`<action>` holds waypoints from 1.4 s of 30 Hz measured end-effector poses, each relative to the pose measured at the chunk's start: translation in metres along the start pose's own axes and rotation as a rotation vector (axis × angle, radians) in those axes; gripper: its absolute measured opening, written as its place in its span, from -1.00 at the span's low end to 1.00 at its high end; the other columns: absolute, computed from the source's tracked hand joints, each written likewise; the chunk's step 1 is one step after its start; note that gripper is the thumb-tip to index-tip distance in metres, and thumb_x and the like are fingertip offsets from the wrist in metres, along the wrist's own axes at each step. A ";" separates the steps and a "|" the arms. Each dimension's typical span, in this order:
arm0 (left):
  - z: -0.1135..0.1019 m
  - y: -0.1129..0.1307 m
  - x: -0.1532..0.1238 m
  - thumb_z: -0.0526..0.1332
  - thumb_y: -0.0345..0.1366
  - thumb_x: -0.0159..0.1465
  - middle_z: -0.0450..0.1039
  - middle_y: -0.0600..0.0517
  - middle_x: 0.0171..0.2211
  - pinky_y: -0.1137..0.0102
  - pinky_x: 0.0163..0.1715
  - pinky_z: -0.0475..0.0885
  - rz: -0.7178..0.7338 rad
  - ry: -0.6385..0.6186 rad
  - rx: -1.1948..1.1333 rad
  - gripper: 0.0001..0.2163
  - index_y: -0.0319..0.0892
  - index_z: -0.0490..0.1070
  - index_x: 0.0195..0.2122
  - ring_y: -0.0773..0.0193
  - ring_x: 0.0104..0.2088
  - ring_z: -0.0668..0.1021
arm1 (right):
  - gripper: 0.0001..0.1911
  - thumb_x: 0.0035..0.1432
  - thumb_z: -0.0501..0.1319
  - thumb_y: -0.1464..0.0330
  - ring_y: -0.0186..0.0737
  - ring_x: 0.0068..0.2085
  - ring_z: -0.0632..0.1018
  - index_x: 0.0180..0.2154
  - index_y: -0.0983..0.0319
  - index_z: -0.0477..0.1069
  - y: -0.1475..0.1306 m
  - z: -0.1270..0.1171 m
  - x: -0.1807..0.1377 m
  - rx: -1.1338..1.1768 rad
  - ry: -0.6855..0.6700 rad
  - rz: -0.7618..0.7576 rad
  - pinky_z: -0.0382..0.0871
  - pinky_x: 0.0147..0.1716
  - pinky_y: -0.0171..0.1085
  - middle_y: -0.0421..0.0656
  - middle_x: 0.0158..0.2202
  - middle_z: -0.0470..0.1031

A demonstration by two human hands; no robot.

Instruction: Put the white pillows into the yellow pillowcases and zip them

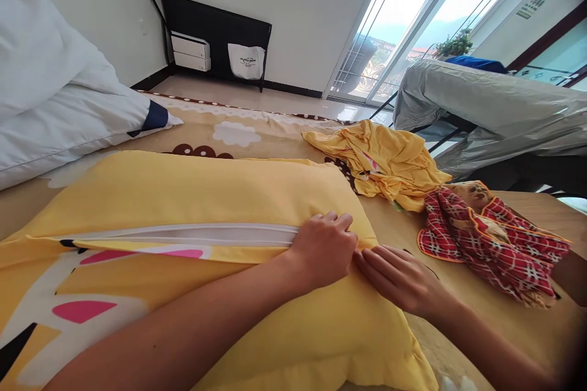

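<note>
A large yellow pillow (192, 195) in a patterned case lies on the bed in front of me, its open edge showing a white strip of inner pillow (183, 234). My left hand (323, 247) rests curled on the right end of that opening, fingers closed on the case's edge. My right hand (398, 278) lies just beside it at the pillow's corner, fingers pressed together and pointing toward the left hand, pinching the fabric there.
A crumpled yellow cloth (380, 162) and a red checked cloth (490, 238) lie on the bed to the right. A white duvet (55, 98) is piled at the left. A grey covered object (495, 110) stands beyond the bed by the glass doors. A black rack (215, 43) leans against the wall.
</note>
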State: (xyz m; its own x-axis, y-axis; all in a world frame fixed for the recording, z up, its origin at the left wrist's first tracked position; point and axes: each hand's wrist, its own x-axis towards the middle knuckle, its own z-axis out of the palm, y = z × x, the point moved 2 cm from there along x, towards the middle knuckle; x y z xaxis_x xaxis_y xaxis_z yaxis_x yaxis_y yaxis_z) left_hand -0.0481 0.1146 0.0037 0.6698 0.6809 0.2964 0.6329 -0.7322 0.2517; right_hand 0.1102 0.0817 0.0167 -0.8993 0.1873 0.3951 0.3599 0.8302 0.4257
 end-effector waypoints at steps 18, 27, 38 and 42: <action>-0.005 0.005 0.023 0.15 -0.30 0.26 0.44 -0.07 -0.16 0.25 -0.13 0.49 -0.194 -0.222 -0.008 -0.83 -0.20 0.52 -0.29 0.12 -0.12 0.53 | -0.79 0.27 0.03 0.55 -0.24 -0.36 0.48 -0.12 0.31 0.38 -0.001 0.017 -0.017 0.031 0.068 0.054 0.38 -0.43 -0.24 -0.09 -0.38 0.49; -0.001 0.015 0.025 0.09 -0.37 0.29 0.43 -0.11 -0.14 0.20 -0.08 0.46 -0.277 -0.243 0.093 -0.81 -0.23 0.49 -0.20 0.09 -0.07 0.50 | -0.80 0.27 0.04 0.56 -0.22 -0.35 0.50 -0.12 0.34 0.36 -0.004 0.021 -0.018 0.015 0.147 0.105 0.38 -0.41 -0.24 -0.09 -0.42 0.48; -0.006 0.019 0.032 0.07 -0.35 0.29 0.42 -0.16 -0.10 0.18 -0.05 0.45 -0.385 -0.332 0.084 -0.76 -0.24 0.47 -0.12 0.06 -0.04 0.51 | -0.83 0.22 0.18 0.42 -0.34 -0.45 0.50 -0.15 0.20 0.47 -0.008 0.044 -0.033 0.320 0.349 0.784 0.39 -0.46 -0.36 -0.18 -0.37 0.53; -0.007 0.021 0.033 0.05 -0.34 0.29 0.44 -0.15 -0.09 0.20 -0.04 0.44 -0.415 -0.355 0.075 -0.74 -0.23 0.47 -0.10 0.07 -0.03 0.52 | -0.80 0.25 0.14 0.36 -0.32 -0.41 0.52 -0.14 0.16 0.51 -0.012 0.052 -0.033 0.381 0.334 0.931 0.42 -0.43 -0.34 -0.16 -0.34 0.51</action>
State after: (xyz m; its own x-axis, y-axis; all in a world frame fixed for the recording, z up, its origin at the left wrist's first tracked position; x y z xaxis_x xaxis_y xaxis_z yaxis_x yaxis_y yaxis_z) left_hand -0.0154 0.1220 0.0257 0.4396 0.8863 -0.1459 0.8891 -0.4063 0.2110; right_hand 0.1222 0.0927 -0.0440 -0.1745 0.7284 0.6625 0.7181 0.5545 -0.4206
